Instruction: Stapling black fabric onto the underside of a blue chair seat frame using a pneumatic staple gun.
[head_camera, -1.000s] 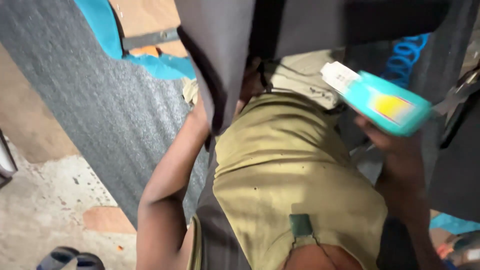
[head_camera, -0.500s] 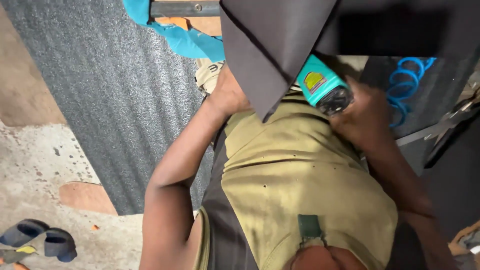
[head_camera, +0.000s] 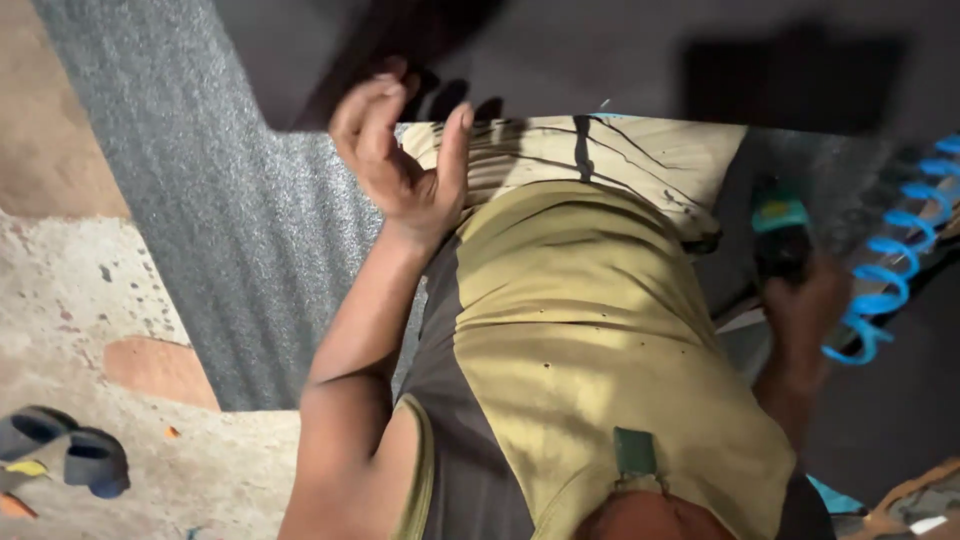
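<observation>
The dark grey fabric panel (head_camera: 600, 60) hangs across the top of the view, and its lower edge is just above the left hand (head_camera: 405, 160). This hand is raised with the palm turned to the camera, the fingers (head_camera: 365, 115) curled loosely and apart, the fingertips touching or almost touching the edge of the panel; it grips nothing. The right hand (head_camera: 810, 300) is lower, in shadow at the right side, and it is closed around a dark tool with a teal body (head_camera: 780, 230). A blue coiled hose (head_camera: 890, 270) runs just beside this hand. Between the two arms is the person's olive apron (head_camera: 600, 350), and above it a pale, creased cushion (head_camera: 600, 160). At the left lies a grey ribbed mat (head_camera: 220, 230) on the rough concrete floor (head_camera: 90, 290), with dark sandals (head_camera: 70, 455) near the lower left corner.
</observation>
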